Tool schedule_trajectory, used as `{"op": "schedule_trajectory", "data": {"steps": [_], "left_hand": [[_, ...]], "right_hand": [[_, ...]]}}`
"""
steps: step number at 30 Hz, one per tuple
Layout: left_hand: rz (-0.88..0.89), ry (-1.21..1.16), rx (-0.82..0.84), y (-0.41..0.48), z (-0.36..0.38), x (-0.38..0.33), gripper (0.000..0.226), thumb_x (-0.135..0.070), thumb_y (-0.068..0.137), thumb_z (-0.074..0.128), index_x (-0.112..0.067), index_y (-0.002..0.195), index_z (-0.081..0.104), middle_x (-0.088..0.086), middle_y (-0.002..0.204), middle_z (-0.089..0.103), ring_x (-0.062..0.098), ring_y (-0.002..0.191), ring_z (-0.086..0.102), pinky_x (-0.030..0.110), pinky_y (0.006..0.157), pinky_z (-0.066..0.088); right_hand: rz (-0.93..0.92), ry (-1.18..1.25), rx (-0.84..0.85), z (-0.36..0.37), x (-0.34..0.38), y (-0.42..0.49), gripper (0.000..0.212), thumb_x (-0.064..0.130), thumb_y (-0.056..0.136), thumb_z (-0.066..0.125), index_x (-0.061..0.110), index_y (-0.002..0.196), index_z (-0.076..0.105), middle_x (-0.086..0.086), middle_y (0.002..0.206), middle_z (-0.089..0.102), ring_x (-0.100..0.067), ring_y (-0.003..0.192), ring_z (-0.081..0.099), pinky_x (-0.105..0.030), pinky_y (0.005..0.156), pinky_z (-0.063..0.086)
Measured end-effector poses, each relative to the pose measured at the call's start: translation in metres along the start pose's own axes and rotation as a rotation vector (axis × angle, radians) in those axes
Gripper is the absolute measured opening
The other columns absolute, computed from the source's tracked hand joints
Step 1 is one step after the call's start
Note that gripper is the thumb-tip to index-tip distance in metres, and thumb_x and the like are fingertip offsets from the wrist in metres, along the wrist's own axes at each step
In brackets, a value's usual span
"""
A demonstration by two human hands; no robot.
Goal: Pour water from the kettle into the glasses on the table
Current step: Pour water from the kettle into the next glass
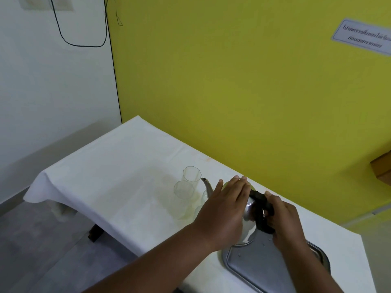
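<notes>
A shiny metal kettle (pixel 248 224) with a black handle (pixel 262 210) stands at the far edge of a metal tray (pixel 264 263). Its thin spout (pixel 207 185) points left toward two clear empty glasses. The far glass (pixel 191 174) and the near glass (pixel 183 189) stand upright on the white cloth, close together. My left hand (pixel 224 206) lies flat over the kettle's lid and front side, fingers stretched out. My right hand (pixel 283 220) is closed around the black handle. Further glass shapes behind my left hand are too hidden to make out.
The table (pixel 118 176) is covered with a white cloth and stands against a yellow wall. Its left edge drops to a grey floor. A wooden corner (pixel 380 168) juts in at the right. A black cable hangs on the white wall at the left.
</notes>
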State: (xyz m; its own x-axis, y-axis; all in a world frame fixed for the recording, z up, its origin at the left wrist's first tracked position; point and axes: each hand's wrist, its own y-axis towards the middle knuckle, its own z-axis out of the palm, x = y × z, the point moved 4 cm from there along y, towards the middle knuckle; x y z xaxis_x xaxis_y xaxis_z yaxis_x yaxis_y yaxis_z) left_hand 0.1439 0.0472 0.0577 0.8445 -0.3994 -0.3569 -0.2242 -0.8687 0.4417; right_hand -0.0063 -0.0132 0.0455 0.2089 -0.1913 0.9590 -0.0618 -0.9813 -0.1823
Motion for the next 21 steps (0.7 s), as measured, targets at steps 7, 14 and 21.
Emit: {"op": "schedule_trajectory", "data": {"steps": [7, 14, 21], "left_hand": [[-0.016, -0.003, -0.045, 0.015, -0.009, 0.011, 0.070, 0.000, 0.076, 0.050, 0.001, 0.142, 0.028, 0.017, 0.152, 0.028, 0.032, 0.144, 0.016, 0.053, 0.114, 0.019], [-0.067, -0.043, -0.039, 0.031, -0.008, 0.031, 0.072, -0.001, 0.077, 0.055, 0.001, 0.143, 0.028, 0.019, 0.152, 0.029, 0.031, 0.143, 0.019, 0.053, 0.114, 0.020], [-0.123, -0.100, 0.016, 0.033, 0.002, 0.045, 0.073, -0.002, 0.081, 0.056, 0.001, 0.146, 0.021, 0.018, 0.153, 0.025, 0.030, 0.143, 0.019, 0.052, 0.115, 0.018]], "right_hand": [[-0.014, 0.071, -0.015, 0.014, 0.013, 0.003, 0.047, 0.022, 0.097, 0.055, 0.014, 0.053, 0.043, 0.010, 0.037, 0.036, -0.007, 0.031, 0.028, -0.027, 0.053, 0.020], [-0.096, -0.110, 0.058, 0.022, 0.042, 0.018, 0.057, 0.046, 0.086, 0.058, -0.007, 0.065, 0.068, -0.024, 0.053, 0.062, -0.022, 0.051, 0.042, -0.036, 0.058, 0.032], [-0.166, -0.415, -0.009, 0.026, 0.058, 0.037, 0.060, 0.044, 0.090, 0.061, 0.000, 0.050, 0.054, -0.014, 0.043, 0.054, -0.025, 0.048, 0.048, -0.036, 0.059, 0.040]]}}
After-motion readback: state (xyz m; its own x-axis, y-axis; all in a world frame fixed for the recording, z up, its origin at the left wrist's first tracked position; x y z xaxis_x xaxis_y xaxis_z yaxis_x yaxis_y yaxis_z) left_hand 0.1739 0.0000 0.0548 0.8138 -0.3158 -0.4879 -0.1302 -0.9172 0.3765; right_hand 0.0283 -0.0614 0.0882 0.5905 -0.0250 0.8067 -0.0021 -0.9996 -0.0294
